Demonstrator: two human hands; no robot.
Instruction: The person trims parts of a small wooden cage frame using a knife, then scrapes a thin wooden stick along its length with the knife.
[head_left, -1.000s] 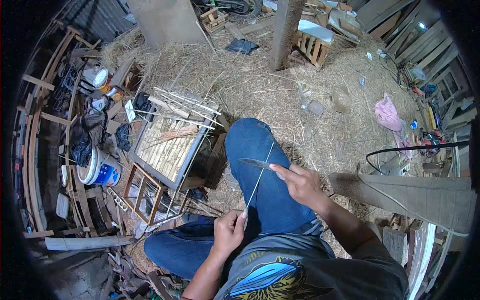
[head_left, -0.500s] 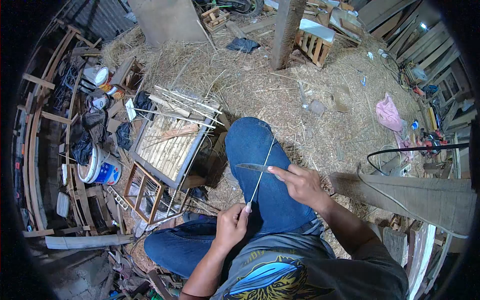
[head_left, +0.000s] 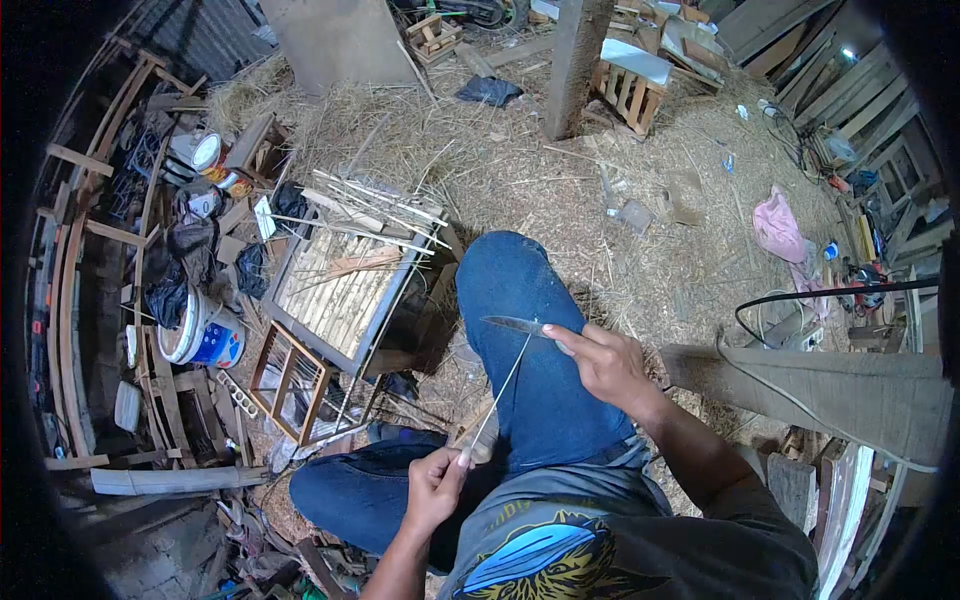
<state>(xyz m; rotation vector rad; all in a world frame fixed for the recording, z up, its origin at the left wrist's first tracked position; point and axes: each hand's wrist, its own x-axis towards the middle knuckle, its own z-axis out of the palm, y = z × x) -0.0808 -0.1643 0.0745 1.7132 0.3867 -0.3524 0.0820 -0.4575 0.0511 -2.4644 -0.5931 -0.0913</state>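
My right hand (head_left: 608, 368) is closed round the handle of a knife (head_left: 512, 325), its blade pointing left above my right thigh. My thumb lies along the knife near the base of the blade. Lower and to the left, my left hand (head_left: 436, 488) pinches one end of a thin pale stick (head_left: 508, 382) between thumb and fingers. The stick slants up to the right, and its far end reaches the blade's lower edge. My jeans (head_left: 520, 280) lie beneath both tools. The knife's handle is mostly hidden in my grip.
Left of my knee stands a wooden box or small table (head_left: 335, 295) with thin strips on top. A slatted wooden frame (head_left: 290, 382) leans beside it, near a white bucket (head_left: 205, 335). On my right are a plank (head_left: 800, 385), a black cable (head_left: 830, 295) and a pink cloth (head_left: 778, 228).
My left hand has drawn the stick down and left, so its far end, once well past the knife, now sits at the blade. The knife has shifted slightly up and right.
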